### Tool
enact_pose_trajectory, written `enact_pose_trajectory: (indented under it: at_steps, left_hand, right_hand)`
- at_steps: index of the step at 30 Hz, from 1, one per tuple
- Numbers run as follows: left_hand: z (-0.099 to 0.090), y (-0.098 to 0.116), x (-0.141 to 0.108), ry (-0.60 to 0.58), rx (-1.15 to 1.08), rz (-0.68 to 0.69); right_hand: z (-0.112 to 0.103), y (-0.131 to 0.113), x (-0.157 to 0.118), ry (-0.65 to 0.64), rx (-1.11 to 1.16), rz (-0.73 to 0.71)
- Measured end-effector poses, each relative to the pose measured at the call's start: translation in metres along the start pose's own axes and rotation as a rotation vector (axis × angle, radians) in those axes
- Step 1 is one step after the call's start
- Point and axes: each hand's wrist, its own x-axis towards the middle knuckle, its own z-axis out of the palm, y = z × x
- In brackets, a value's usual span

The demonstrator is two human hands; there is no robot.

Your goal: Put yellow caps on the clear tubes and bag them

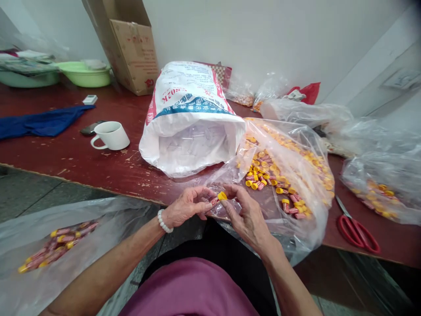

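Note:
Between my hands, over the table's front edge, is a small tube with a red-and-white label (214, 202) and a yellow cap-like end (222, 195). My left hand (187, 205), with a white bead bracelet at the wrist, pinches the labelled part. At the yellow end, the thumb and fingers of my right hand (245, 215) are closed. A clear plastic bag (315, 145) full of the same yellow-ended pieces (259, 173) lies open to the right of my hands. Straight ahead, a white woven sack (194, 98) lies with its mouth toward me, clear plastic parts (200, 145) inside.
Red-handled scissors (357, 230) rest at the right table edge, near another bag of pieces (381, 197). A white mug (112, 135), a blue cloth (42, 122) and a cardboard box (134, 57) stand or lie left. Below left hangs a plastic bag with finished-looking tubes (59, 245).

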Motion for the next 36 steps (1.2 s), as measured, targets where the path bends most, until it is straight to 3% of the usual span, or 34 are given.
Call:
enact_pose_trajectory:
  at_steps: [3,7,9,12,16,19,22,26,30,33,36]
  left_hand:
    - [0.006,-0.003,-0.001,0.015,-0.106,0.004]
    - [0.013,-0.013,-0.001,0.038,-0.254,-0.018]
    - [0.017,-0.015,0.000,0.050,-0.326,-0.035]
    - [0.021,-0.015,0.003,0.075,-0.403,-0.032]
    - [0.023,-0.011,0.006,0.009,-0.451,-0.086]
    - [0.026,-0.011,0.008,0.015,-0.511,-0.116]
    - [0.031,-0.013,0.010,0.021,-0.586,-0.124]
    - [0.034,-0.018,0.012,-0.019,-0.646,-0.167]
    - [0.031,-0.023,0.011,-0.125,-0.631,-0.199]
    - [0.029,-0.026,0.010,-0.147,-0.621,-0.235]
    - [0.028,-0.028,0.009,-0.092,-0.647,-0.245]
  right_hand:
    - [0.004,-0.002,-0.005,-0.008,0.004,0.034]
    - [0.017,0.005,-0.012,-0.048,-0.078,-0.109]
    - [0.021,0.010,-0.013,-0.066,-0.062,-0.105]
    - [0.017,0.019,-0.011,-0.089,0.084,-0.008]
    - [-0.003,0.028,-0.007,0.049,0.134,0.167]
    - [-0.005,0.028,-0.009,0.028,0.031,0.043]
    - [0.012,0.025,-0.015,-0.006,-0.056,-0.108]
    - [0.035,0.025,-0.025,0.083,-0.151,-0.124]
    - [0.025,0.031,-0.023,-0.053,-0.166,-0.152]
    - [-0.001,0.051,-0.008,-0.096,-0.235,0.034]
    - [-0.026,0.085,0.013,0.072,-0.519,0.371]
